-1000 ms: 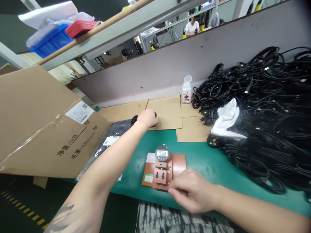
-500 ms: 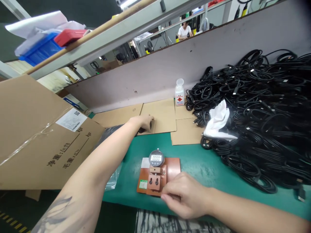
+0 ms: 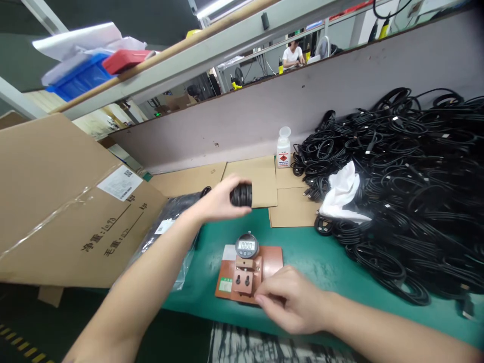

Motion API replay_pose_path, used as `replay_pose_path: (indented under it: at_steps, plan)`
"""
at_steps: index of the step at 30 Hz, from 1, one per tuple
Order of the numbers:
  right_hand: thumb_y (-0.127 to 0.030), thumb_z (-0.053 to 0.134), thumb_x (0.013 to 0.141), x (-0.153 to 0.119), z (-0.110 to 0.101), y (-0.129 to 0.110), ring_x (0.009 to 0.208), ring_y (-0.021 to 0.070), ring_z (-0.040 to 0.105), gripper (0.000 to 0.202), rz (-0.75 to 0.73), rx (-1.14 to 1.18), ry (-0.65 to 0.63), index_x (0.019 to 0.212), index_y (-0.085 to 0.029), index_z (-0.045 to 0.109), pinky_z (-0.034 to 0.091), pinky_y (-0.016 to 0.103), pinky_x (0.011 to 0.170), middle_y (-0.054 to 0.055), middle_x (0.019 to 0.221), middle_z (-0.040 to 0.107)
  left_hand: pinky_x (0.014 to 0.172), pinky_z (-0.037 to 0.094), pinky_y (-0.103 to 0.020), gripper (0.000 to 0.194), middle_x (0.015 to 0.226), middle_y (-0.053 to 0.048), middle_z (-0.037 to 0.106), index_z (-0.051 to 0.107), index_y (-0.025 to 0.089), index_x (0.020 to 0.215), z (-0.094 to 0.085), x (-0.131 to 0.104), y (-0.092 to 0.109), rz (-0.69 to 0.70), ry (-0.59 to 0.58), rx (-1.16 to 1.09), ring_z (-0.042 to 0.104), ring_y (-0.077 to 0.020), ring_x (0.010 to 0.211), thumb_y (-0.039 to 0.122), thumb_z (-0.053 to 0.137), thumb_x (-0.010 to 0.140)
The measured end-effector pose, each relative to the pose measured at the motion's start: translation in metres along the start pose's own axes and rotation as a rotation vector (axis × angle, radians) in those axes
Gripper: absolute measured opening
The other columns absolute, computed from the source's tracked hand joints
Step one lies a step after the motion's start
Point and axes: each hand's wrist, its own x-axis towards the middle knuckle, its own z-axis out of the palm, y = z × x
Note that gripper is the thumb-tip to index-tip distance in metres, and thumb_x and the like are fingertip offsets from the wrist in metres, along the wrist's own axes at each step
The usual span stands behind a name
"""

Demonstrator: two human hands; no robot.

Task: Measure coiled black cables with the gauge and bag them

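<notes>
My left hand [image 3: 227,199] holds a coiled black cable [image 3: 242,195] above the front edge of the cardboard sheets. Curled at the lower right corner of a reddish-brown gauge fixture [image 3: 244,282] is my right hand [image 3: 287,300], its fingers pressed together; whatever they may hold is hidden. A round digital dial gauge [image 3: 247,246] tops the fixture and its display shows zeros. Beneath my left forearm lies a clear plastic bag [image 3: 151,242] with black contents and a white label.
Coiled black cables [image 3: 401,201] are heaped on the right, with a white cloth [image 3: 340,194] on them. A white bottle [image 3: 283,148] stands by the partition. At left is a large cardboard box [image 3: 68,212]. A person [image 3: 293,54] sits beyond the partition.
My left hand has lifted off the cardboard and turned, and the cable coil in it now shows clearly. My right hand has stayed beside the fixture. The view has shifted slightly.
</notes>
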Motion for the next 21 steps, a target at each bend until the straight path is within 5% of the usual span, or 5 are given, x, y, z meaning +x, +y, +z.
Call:
replay_pose_path:
  at_steps: [4,9,14,17,21]
  plan:
    - [-0.021,0.049,0.091,-0.004,-0.003,-0.007,0.044,0.0107,0.042,0.017,0.062,0.072,-0.057,0.085,-0.017,0.065,0.034,0.024,0.047,-0.002,0.053,0.052,0.112,0.039,-0.041,0.064,0.137,-0.012,0.049,0.048,0.024,0.132,0.024,-0.111,0.037,0.195,0.283,-0.444,0.048,-0.0284,0.131,0.022,0.077,0.075]
    - [-0.023,0.058,0.090,-0.005,0.007,-0.037,0.061,0.0140,0.060,0.018,0.234,0.149,-0.139,0.106,-0.017,0.064,0.048,0.024,0.059,0.003,0.071,0.066,0.112,0.040,-0.043,0.079,0.137,-0.011,0.048,0.043,0.028,0.140,0.081,-0.208,0.058,0.017,0.419,-0.747,0.046,-0.0307,0.131,0.024,0.081,0.071]
    - [-0.037,0.072,0.086,0.010,0.053,-0.071,0.105,0.0217,0.066,0.053,0.735,0.694,-0.204,0.132,-0.023,0.052,0.054,0.036,0.091,0.010,0.117,0.065,0.112,0.040,-0.043,0.086,0.139,-0.010,0.048,0.037,0.031,0.145,0.115,-0.254,0.075,-0.120,0.475,-0.845,0.048,-0.0304,0.131,0.025,0.081,0.071]
    - [-0.040,0.082,0.076,0.016,0.093,-0.081,0.110,0.0248,0.064,0.055,0.885,0.981,-0.149,0.122,-0.021,0.059,0.049,0.041,0.099,0.008,0.115,0.066,0.116,0.037,-0.047,0.091,0.138,-0.010,0.051,0.034,0.029,0.145,0.124,-0.269,0.082,-0.073,0.449,-0.836,0.049,-0.0308,0.131,0.023,0.082,0.067]
    - [-0.030,0.088,0.067,0.016,0.138,-0.088,0.098,0.0233,0.066,0.053,1.131,1.170,0.039,0.113,-0.018,0.065,0.052,0.037,0.090,0.005,0.099,0.070,0.123,0.014,-0.059,0.097,0.138,-0.011,0.055,0.030,0.027,0.147,0.132,-0.286,0.074,-0.033,0.403,-0.717,0.044,-0.0348,0.138,0.027,0.085,0.066]
